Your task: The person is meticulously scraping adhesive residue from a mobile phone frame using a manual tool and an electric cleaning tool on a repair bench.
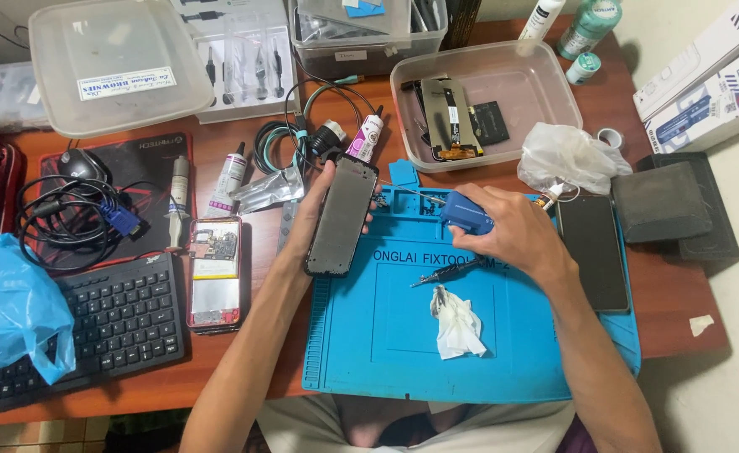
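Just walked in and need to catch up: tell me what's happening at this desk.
A person seated at a wooden desk works over a blue repair mat. The left hand holds a dark phone frame tilted up over the mat's edge. The right hand grips a small blue tool, its thin tip pointing toward the frame. A crumpled white wipe and dark tweezers lie on the mat. An opened red phone rests beside a black keyboard.
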